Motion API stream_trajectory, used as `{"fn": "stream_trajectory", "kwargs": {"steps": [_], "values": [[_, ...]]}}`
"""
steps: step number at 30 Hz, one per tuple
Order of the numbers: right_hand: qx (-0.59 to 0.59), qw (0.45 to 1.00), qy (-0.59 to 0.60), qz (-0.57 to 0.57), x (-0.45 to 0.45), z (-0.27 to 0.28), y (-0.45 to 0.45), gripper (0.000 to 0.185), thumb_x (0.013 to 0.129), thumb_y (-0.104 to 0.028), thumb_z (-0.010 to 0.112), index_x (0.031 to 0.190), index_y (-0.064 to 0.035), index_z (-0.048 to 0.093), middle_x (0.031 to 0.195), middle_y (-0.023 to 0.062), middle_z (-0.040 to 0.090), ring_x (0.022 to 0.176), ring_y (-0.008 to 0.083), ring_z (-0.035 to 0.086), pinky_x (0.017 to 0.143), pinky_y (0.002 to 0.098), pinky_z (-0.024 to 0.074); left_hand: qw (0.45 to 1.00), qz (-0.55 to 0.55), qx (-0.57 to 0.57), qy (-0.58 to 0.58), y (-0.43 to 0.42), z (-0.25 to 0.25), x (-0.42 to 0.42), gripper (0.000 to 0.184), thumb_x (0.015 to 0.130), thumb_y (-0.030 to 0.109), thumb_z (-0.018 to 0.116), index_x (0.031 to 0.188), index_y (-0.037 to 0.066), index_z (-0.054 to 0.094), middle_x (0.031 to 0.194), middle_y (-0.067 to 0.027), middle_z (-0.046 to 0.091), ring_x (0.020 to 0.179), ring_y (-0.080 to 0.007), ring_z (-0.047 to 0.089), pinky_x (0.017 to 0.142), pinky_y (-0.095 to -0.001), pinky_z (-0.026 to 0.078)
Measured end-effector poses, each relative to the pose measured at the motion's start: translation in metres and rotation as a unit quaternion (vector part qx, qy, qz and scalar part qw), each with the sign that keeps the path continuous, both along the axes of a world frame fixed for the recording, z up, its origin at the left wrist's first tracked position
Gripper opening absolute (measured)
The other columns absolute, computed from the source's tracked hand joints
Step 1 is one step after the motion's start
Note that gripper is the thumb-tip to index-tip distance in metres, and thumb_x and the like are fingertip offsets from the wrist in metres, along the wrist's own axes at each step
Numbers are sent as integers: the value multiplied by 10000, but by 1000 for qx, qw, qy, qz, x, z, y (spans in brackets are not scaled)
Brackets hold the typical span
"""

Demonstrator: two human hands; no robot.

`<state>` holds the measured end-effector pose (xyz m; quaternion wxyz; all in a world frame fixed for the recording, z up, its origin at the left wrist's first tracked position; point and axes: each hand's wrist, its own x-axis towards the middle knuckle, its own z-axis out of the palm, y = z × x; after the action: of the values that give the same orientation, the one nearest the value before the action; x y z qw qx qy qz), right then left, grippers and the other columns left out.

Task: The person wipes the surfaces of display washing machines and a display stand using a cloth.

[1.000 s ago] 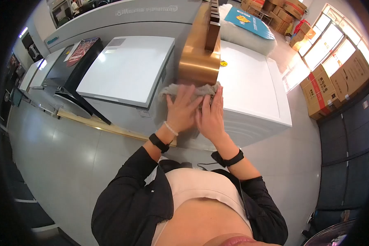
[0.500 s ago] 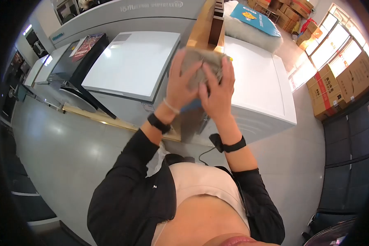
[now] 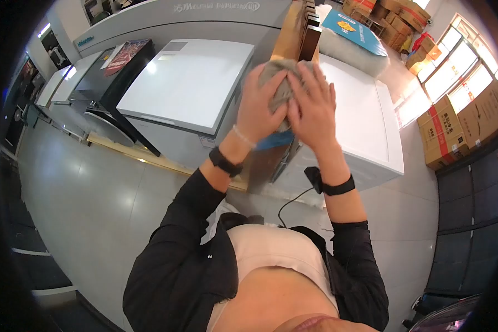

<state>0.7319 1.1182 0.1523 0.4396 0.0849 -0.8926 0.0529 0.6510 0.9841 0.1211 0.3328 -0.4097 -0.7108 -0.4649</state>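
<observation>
Gripping a crumpled grey-beige cloth (image 3: 281,71) from its left side, the left hand (image 3: 260,105) has its fingers bent over the fabric, thumb toward the middle. The right hand (image 3: 315,108) holds the same cloth from the other side, fingers slightly parted and laid across it, so the bundle sits between both palms in the upper middle of the frame. The cloth is at the near end of a shiny golden-brown metal stand (image 3: 286,39), which runs up toward the top edge beside a row of dark brown upright blocks (image 3: 310,41); whether it touches the metal cannot be told. A piece of something bright blue (image 3: 274,139) shows just below the hands.

On the left wrist are a pale beaded bracelet (image 3: 243,137) and a black strap (image 3: 224,161); the right wrist has a black band (image 3: 339,187) with a small dark block, near a thin black cord (image 3: 285,207) that curves downward.

Left of the hands lies a white flat-topped appliance (image 3: 188,77); to their right is another white appliance (image 3: 365,105), with a fluffy pale grey cushion (image 3: 348,54) and a flat blue printed packet (image 3: 354,32) beyond it. Taped brown cardboard boxes (image 3: 442,133) stand at the right of the frame.
</observation>
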Motion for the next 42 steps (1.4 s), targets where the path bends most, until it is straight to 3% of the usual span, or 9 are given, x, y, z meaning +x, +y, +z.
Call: {"fn": "stream_trajectory", "kwargs": {"steps": [5,9,14,17,23,31,35,38,42], "values": [[-111,988,73,76,-11,-18,11,421,915,-97,528,1333,-73,573,1479,130,418,1414,410,299,1134,460,312,996,41,-65,50,8,28,2,575,726,161,705,1288,115,589,1488,-259,314,1353,-473,341,1100,-516,329],[-47,996,65,36,8,-59,1,458,888,-108,567,1345,-67,561,1500,135,393,1429,435,262,1130,551,283,998,22,-48,42,-2,-25,13,637,718,146,745,1323,125,548,1547,-250,212,1413,-473,252,1107,-535,328],[163,984,-21,-62,20,-102,-14,459,809,-242,616,1265,-206,655,1471,-139,447,1448,186,309,1189,559,51,978,-60,-22,-199,-14,-102,41,733,756,49,695,1419,37,382,1563,-310,111,1412,-544,173,1145,-513,282],[200,979,-21,-33,15,-81,1,484,796,-248,637,1279,-217,645,1469,-127,451,1445,195,312,1190,560,51,987,-37,-13,-156,-11,-97,42,709,769,7,648,1421,15,370,1557,-313,124,1395,-552,202,1136,-498,304],[-5,995,30,99,-8,-14,19,470,841,-104,623,1311,-111,605,1464,56,470,1411,373,333,1132,477,322,999,41,16,12,15,-4,25,637,769,80,627,1385,66,466,1554,-237,211,1387,-514,263,1085,-612,297],[-176,971,110,118,-10,-68,24,446,987,-117,433,1404,41,444,1506,236,352,1398,415,335,1147,473,290,982,88,-115,122,30,2,28,607,763,222,629,1363,190,541,1534,-63,357,1425,-435,251,992,-800,151],[-212,967,93,105,4,-106,14,452,926,-15,511,1375,20,478,1446,259,420,1343,430,404,1096,457,365,984,7,-142,108,29,-40,22,573,785,185,644,1347,221,535,1527,-57,379,1394,-389,344,1060,-557,353],[-228,968,67,84,16,-128,10,427,877,33,573,1302,4,551,1380,247,481,1276,421,469,1053,435,406,968,38,-228,95,12,-63,29,547,806,165,642,1340,192,530,1534,-55,372,1352,-377,409,1033,-472,425],[-187,980,16,69,36,-128,14,363,781,52,628,1119,-68,683,1311,171,556,1096,342,569,910,407,492,949,105,-288,75,-8,-100,50,570,809,141,644,1363,166,511,1520,-62,396,1305,-357,466,986,-510,459]]}}
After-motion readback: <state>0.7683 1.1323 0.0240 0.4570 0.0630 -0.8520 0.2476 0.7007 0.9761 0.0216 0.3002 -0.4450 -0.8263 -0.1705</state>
